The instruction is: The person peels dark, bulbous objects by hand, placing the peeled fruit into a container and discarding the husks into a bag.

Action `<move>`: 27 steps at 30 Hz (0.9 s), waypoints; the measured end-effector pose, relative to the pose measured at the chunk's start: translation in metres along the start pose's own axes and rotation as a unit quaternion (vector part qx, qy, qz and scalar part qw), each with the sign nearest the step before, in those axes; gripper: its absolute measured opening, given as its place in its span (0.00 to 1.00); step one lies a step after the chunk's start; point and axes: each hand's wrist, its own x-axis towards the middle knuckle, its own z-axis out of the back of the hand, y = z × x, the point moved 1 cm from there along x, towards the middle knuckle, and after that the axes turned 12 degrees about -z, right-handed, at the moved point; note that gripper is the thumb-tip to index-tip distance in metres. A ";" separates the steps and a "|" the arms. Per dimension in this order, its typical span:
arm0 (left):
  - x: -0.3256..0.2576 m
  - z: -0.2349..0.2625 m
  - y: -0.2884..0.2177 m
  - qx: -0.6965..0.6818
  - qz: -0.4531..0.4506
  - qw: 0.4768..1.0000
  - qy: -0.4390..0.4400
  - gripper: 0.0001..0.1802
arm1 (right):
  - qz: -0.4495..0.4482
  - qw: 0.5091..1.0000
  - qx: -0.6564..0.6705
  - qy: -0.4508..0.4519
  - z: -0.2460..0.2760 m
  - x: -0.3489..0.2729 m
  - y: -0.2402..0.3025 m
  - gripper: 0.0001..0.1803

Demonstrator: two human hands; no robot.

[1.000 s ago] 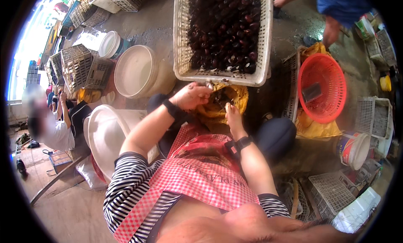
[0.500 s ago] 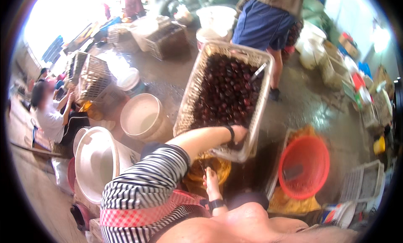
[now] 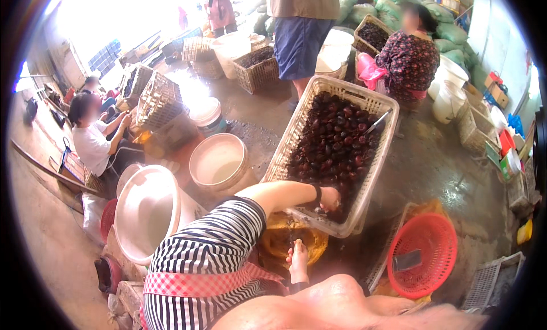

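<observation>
A long white plastic crate [image 3: 296, 139] full of dark, glossy, rounded pieces [image 3: 333, 142] stands on the wet floor in front of me. My left arm, in a striped sleeve, stretches out to it. My left hand [image 3: 329, 198] rests on the pieces at the crate's near corner, fingers curled down among them. My right hand [image 3: 297, 256] stays low over a yellow basket [image 3: 279, 242] by my lap, closed around a thin tool that points up. A metal utensil [image 3: 377, 124] lies on the pile near the crate's right wall.
A red round basket [image 3: 424, 256] sits at my right, and white tubs [image 3: 147, 210] [image 3: 219, 162] at my left. A standing person [image 3: 299, 34] and a seated person [image 3: 407, 59] are beyond the crate. Another seated person [image 3: 91, 139] works at the left among wicker baskets [image 3: 156, 99].
The view has swung up from my lap to the whole yard. My left hand left the yellow basket and reached into the crate. My right hand stayed over the basket.
</observation>
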 end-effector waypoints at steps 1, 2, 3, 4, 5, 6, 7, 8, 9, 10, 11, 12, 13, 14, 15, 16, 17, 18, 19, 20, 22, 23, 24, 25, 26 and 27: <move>-0.014 0.006 -0.007 -0.068 0.028 0.997 -0.021 0.17 | 0.021 1.000 0.006 -0.005 0.000 -0.004 0.003 0.19; -0.034 0.008 -0.015 -0.183 0.005 0.980 -0.072 0.17 | -0.007 1.000 0.022 -0.011 0.006 -0.001 0.006 0.22; -0.059 0.008 -0.034 -0.254 -0.007 0.962 -0.099 0.16 | -0.002 0.998 0.054 -0.008 0.009 -0.004 0.010 0.23; -0.086 0.007 -0.042 -0.323 -0.016 0.937 -0.130 0.15 | 0.004 0.996 0.084 -0.001 0.009 -0.006 0.012 0.24; -0.108 0.000 -0.038 -0.318 -0.039 0.939 -0.126 0.14 | 0.024 0.990 0.137 0.018 0.013 -0.001 0.013 0.26; -0.141 -0.006 -0.031 -0.312 -0.055 0.939 -0.130 0.13 | 0.034 0.982 0.158 0.098 0.010 -0.006 0.017 0.24; -0.166 -0.019 -0.040 -0.307 -0.021 0.941 -0.137 0.10 | 0.062 0.978 0.157 0.121 0.005 -0.021 0.027 0.24; -0.193 -0.035 -0.039 -0.291 -0.044 0.946 -0.138 0.09 | 0.089 0.972 0.155 0.151 -0.006 -0.035 0.037 0.24; -0.210 -0.052 -0.033 -0.263 -0.023 0.956 -0.125 0.09 | 0.087 0.966 0.154 0.186 -0.014 -0.041 0.038 0.26; -0.226 -0.076 -0.030 -0.288 0.042 0.947 -0.138 0.08 | 0.122 0.968 0.075 0.204 -0.026 -0.055 0.042 0.23; -0.239 -0.096 -0.023 -0.285 0.037 0.947 -0.146 0.09 | 0.128 0.979 -0.016 0.158 -0.033 -0.058 0.038 0.22; -0.246 -0.112 -0.020 -0.288 0.035 0.946 -0.142 0.09 | 0.133 0.979 -0.107 0.109 -0.036 -0.057 0.034 0.20; -0.250 -0.125 -0.017 -0.316 0.054 0.932 -0.166 0.11 | 0.105 0.978 -0.129 0.123 -0.035 -0.054 0.029 0.17; -0.259 -0.135 -0.024 -0.347 0.078 0.916 -0.183 0.13 | 0.097 0.981 -0.123 0.115 -0.033 -0.060 0.026 0.17; -0.266 -0.138 -0.031 -0.418 0.070 0.888 -0.178 0.13 | 0.080 0.983 -0.122 0.110 -0.033 -0.062 0.029 0.17; -0.275 -0.134 -0.038 -0.468 0.015 0.855 -0.222 0.12 | 0.063 0.985 -0.120 0.105 -0.034 -0.064 0.033 0.16; -0.279 -0.140 -0.033 -0.543 -0.032 0.797 -0.263 0.12 | 0.099 0.985 -0.055 0.130 -0.032 -0.051 0.025 0.17; -0.280 -0.155 -0.018 -0.620 -0.067 0.722 -0.300 0.12 | 0.128 0.982 -0.045 0.131 -0.031 -0.039 0.018 0.17; -0.279 -0.152 -0.030 -0.678 -0.062 0.675 -0.283 0.12 | 0.159 0.980 -0.034 0.116 -0.020 -0.025 0.012 0.17; -0.279 -0.150 -0.034 -0.735 -0.054 0.616 -0.277 0.12 | 0.050 0.989 -0.012 0.139 -0.015 -0.044 0.021 0.18; -0.276 -0.167 -0.010 -0.726 -0.083 0.622 -0.282 0.13 | 0.029 0.989 -0.013 0.142 -0.017 -0.048 0.019 0.19; -0.270 -0.174 -0.013 -0.667 -0.041 0.676 -0.309 0.15 | -0.011 0.986 0.040 0.159 -0.013 -0.048 0.014 0.19; -0.267 -0.175 -0.016 -0.594 -0.005 0.730 -0.339 0.17 | -0.018 0.986 0.034 0.165 -0.011 -0.050 0.012 0.19; -0.263 -0.177 -0.012 -0.447 -0.024 0.821 -0.355 0.23 | -0.030 0.983 0.032 0.177 -0.013 -0.053 0.013 0.19; -0.262 -0.186 -0.010 -0.452 -0.019 0.820 -0.350 0.23 | -0.043 0.980 0.030 0.190 -0.014 -0.056 0.011 0.19; -0.257 -0.182 -0.024 -0.475 -0.024 0.820 -0.318 0.26 | -0.038 0.981 0.022 0.187 -0.011 -0.057 0.012 0.19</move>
